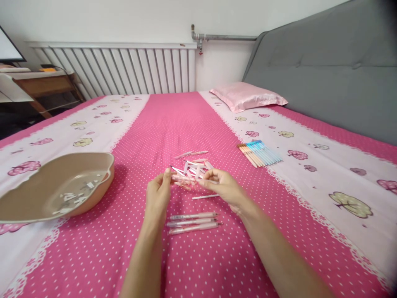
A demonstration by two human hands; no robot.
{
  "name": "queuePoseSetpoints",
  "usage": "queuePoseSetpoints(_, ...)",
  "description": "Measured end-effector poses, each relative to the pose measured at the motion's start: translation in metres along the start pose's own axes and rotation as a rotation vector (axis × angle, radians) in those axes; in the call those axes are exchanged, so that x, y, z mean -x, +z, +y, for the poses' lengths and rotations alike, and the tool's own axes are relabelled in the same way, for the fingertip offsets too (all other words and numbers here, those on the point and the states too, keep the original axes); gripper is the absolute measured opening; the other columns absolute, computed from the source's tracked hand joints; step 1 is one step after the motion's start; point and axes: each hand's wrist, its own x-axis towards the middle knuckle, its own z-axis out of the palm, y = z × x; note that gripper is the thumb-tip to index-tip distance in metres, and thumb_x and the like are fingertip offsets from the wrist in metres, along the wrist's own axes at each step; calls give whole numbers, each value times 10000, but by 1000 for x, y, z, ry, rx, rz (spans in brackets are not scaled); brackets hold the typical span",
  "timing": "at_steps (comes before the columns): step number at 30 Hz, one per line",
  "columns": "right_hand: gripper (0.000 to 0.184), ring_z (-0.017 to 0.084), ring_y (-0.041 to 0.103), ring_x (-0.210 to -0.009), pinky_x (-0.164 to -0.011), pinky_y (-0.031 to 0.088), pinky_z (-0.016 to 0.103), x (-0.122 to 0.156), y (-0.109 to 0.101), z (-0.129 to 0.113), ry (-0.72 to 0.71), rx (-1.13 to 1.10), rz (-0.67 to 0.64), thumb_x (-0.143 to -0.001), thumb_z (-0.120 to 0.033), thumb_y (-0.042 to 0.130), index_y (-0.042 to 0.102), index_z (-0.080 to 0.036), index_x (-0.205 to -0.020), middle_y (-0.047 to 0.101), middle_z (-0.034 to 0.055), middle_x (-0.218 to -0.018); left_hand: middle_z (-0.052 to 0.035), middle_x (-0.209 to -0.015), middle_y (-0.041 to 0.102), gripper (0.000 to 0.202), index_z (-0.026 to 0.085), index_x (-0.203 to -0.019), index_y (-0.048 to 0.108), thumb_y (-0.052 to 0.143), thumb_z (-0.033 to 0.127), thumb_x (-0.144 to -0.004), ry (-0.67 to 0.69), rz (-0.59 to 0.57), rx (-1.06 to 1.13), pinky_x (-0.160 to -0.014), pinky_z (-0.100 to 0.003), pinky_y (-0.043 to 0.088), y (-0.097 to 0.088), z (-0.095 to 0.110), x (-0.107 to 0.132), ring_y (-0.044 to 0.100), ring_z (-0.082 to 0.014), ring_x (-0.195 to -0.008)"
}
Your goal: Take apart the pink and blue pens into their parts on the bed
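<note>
pink dotted bed sheet (173,120) lies below. the left hand (159,188) and right hand (217,181), both nearly closed, pinch a pink pen (183,179) between them, by a messy pile of pen bits (194,169). three pens (192,223) lie closer in; a brown tub (43,182) sits left.

No legible text, brand or number anywhere. Closest candidate: a short run of dark lettering near the left end of the slim translucent pale-pink plastic pen (198,215) lying farthest out in the row of three; too small and blurred to make out any character. The slim pale-pink plastic pen with reddish marks (195,228), nearest in that row, carries them along its barrel; can't tell print from pattern. Any lettering on the flat row of slim light-blue and peach pens (266,155) is too small to resolve.
</note>
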Motion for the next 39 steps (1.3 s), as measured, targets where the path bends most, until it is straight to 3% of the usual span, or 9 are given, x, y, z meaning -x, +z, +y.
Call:
queuePoseSetpoints(4,283,70,474,-542,-539,365,200,-1,2,0,126,-262,20,-635,-366,721,563,-156,-739,537,-36,-618,-137,-982,664,558,111,-1039,627,555,570,-729,-88,-100,181,-745,-326,450,7,8,7,608,-240,-880)
queuePoseSetpoints(8,269,54,467,-534,-527,364,186,2,7,-1,181,-394,-116,-685,-364,697,626,-153,-835,545,-27,-634,-100,-945,674,466,140,-1062,619,627,464,-729,-29,-374,301,-777,-309,453,16,11,13,620,-197,-830)
queuePoseSetpoints(11,281,43,464,-533,-532,363,180,5,8,-3,172,-408,-206,-735,-351,659,644,-182,-960,557,-27,-672,-78,-923,678,339,149,-1011,638,641,366,-750,30,-444,351,-783,-282,448,18,9,15,616,-173,-823)
queuePoseSetpoints(19,241,71,530,-612,-645,415,226,6,4,-4,105,-232,-297,-742,-388,636,665,-149,-734,614,1,-686,-72,-855,686,220,141,-875,641,648,323,-752,27,-412,425,-770,-290,454,15,9,12,622,-171,-780)
queuePoseSetpoints(25,270,141,617,-728,-707,476,299,3,10,-2,-50,-98,-82,-579,-277,752,680,-168,-816,667,22,-793,-43,-754,685,195,143,-781,653,718,299,-684,-19,-310,453,-820,-272,439,17,8,12,616,-139,-760)
queuePoseSetpoints(29,324,150,614,-724,-690,476,299,3,13,1,-146,-46,33,-526,-248,777,647,-173,-813,655,23,-796,-31,-744,675,198,141,-767,668,735,297,-665,-38,-286,448,-748,-216,445,18,9,11,596,-108,-731)
queuePoseSetpoints(32,332,136,587,-730,-677,453,275,3,14,0,-143,-34,-7,-596,-336,748,634,-170,-860,633,17,-796,-21,-746,663,219,140,-760,678,758,297,-631,-44,-269,492,-672,-193,452,17,10,11,579,-97,-696)
queuePoseSetpoints(36,453,100,519,-597,-607,409,255,4,12,-1,2,-35,-161,-789,-551,483,663,-135,-794,568,7,-634,-16,-731,655,248,143,-767,697,776,305,-597,-50,-246,569,-646,-191,465,14,10,9,572,-89,-655)
queuePoseSetpoints(39,440,80,470,-522,-567,384,243,2,9,0,45,-56,-166,-798,-531,486,671,-131,-794,524,-15,-563,-23,-752,663,263,145,-785,707,779,308,-592,-44,-225,576,-636,-183,464,12,10,8,569,-84,-650)
